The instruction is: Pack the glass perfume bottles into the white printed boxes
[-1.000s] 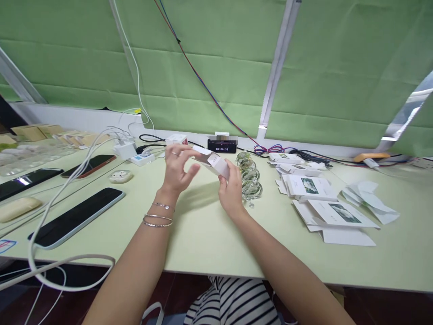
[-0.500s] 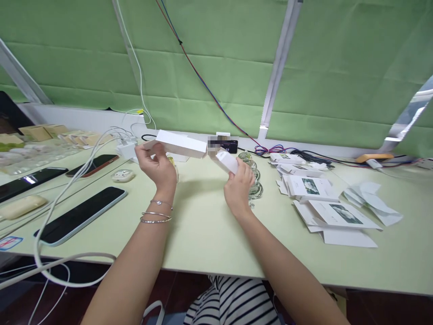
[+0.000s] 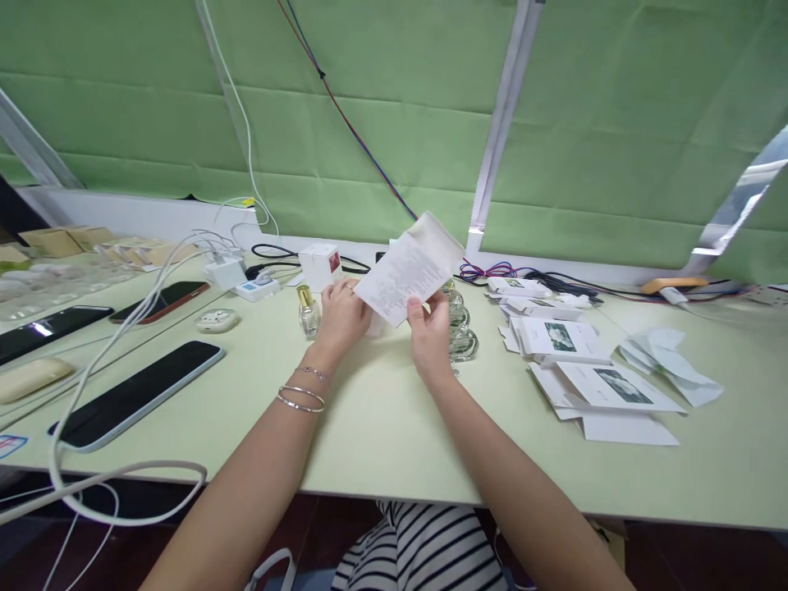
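Both hands meet above the middle of the pale green table [image 3: 394, 435]. My right hand [image 3: 431, 332] pinches the lower edge of a white printed leaflet [image 3: 407, 269], which stands up and tilts back. My left hand [image 3: 342, 316] touches the leaflet's left lower corner; whether it also holds something folded beneath is hidden. A small glass perfume bottle [image 3: 307, 310] with a gold cap stands just left of my left hand. A small white box [image 3: 320, 264] with a red mark stands behind it. Clear glass bottles [image 3: 461, 328] sit right behind my right hand.
Flat white cartons with a flower picture [image 3: 591, 369] lie spread at the right, with crumpled paper [image 3: 671, 365] beyond. Phones [image 3: 139, 392] lie face up at the left, crossed by a thick white cable [image 3: 111, 345]. Chargers [image 3: 246, 279] and wires run along the back edge.
The long white box that my left hand lifted is gone from it. The folded white piece in my right hand now stands open as a printed leaflet, held by both hands.
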`<state>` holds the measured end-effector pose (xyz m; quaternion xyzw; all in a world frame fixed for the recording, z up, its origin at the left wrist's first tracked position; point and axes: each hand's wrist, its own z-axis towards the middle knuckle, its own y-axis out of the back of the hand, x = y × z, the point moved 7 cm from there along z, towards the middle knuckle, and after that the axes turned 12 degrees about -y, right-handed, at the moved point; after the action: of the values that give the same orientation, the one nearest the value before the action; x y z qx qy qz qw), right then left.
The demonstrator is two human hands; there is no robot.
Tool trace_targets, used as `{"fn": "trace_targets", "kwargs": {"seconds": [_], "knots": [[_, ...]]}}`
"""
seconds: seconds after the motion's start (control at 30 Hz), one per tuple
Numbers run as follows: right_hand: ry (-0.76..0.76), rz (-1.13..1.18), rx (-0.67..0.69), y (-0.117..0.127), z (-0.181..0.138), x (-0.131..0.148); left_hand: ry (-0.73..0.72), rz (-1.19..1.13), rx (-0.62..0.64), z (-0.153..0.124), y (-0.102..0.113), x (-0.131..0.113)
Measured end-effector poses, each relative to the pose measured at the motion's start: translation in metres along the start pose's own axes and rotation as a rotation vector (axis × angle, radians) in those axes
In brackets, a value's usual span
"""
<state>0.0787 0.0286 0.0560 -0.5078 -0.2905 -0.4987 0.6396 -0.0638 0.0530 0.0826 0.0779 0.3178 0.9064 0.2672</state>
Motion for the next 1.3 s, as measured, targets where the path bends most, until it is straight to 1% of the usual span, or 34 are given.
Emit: {"fn": "trace_targets", "kwargs": {"seconds": [0.03,0.1,0.17,0.2,0.27,0.37,0.43,0.53,0.6,0.67,0.77,0.83,0.9,0.93,1.03,1.07,1.1,1.13,1.2,1.3], "knots": [[-0.027,0.058,-0.031,0.003,0.003,-0.002,-0.029,-0.017,-0.019,0.001,0.004,-0.005],[-0.068,0.153,-0.077,0.009,0.007,-0.004,-0.055,-0.067,-0.120,0.002,0.017,-0.013],[-0.104,0.219,-0.084,0.010,0.009,-0.004,-0.049,-0.169,-0.216,0.001,0.027,-0.017],[-0.125,0.242,-0.073,0.009,0.009,-0.005,-0.038,-0.249,-0.228,0.001,0.028,-0.019],[-0.172,0.277,-0.036,0.006,0.009,-0.007,0.012,-0.458,-0.187,0.000,0.021,-0.019],[-0.228,0.320,0.019,0.002,0.009,-0.010,0.114,-0.774,-0.121,0.000,0.005,-0.019],[-0.226,0.318,0.034,0.001,0.010,-0.011,0.162,-0.911,-0.133,0.000,-0.001,-0.019],[-0.162,0.275,0.015,0.003,0.010,-0.006,0.219,-0.992,-0.220,0.002,-0.003,-0.014],[-0.112,0.227,-0.008,0.005,0.008,-0.002,0.256,-0.974,-0.291,0.002,0.000,-0.008],[-0.097,0.158,-0.040,0.007,0.007,-0.002,0.292,-0.943,-0.310,0.000,0.000,-0.003],[-0.147,0.098,-0.087,0.010,0.007,-0.010,0.350,-0.932,-0.231,-0.002,-0.006,0.001],[-0.182,0.132,-0.084,0.010,0.009,-0.014,0.352,-0.944,-0.165,-0.002,-0.009,0.000],[-0.186,0.184,-0.074,0.009,0.011,-0.016,0.298,-0.933,-0.139,0.000,-0.006,-0.002],[-0.186,0.201,-0.080,0.009,0.011,-0.016,0.265,-0.901,-0.161,0.002,-0.002,-0.001],[-0.248,0.243,-0.088,0.007,0.010,-0.020,0.193,-0.700,-0.313,0.003,0.019,0.007],[-0.285,0.269,-0.064,0.005,0.009,-0.021,0.171,-0.617,-0.349,0.002,0.026,0.010],[-0.320,0.301,-0.023,0.002,0.007,-0.021,0.143,-0.538,-0.358,0.002,0.030,0.011],[-0.343,0.338,0.025,-0.001,0.006,-0.020,0.106,-0.464,-0.340,0.002,0.033,0.011],[-0.363,0.397,0.095,-0.005,0.005,-0.015,0.017,-0.343,-0.261,0.003,0.034,0.007],[-0.377,0.423,0.101,-0.004,0.005,-0.011,-0.114,-0.272,-0.130,0.005,0.030,-0.004]]}}
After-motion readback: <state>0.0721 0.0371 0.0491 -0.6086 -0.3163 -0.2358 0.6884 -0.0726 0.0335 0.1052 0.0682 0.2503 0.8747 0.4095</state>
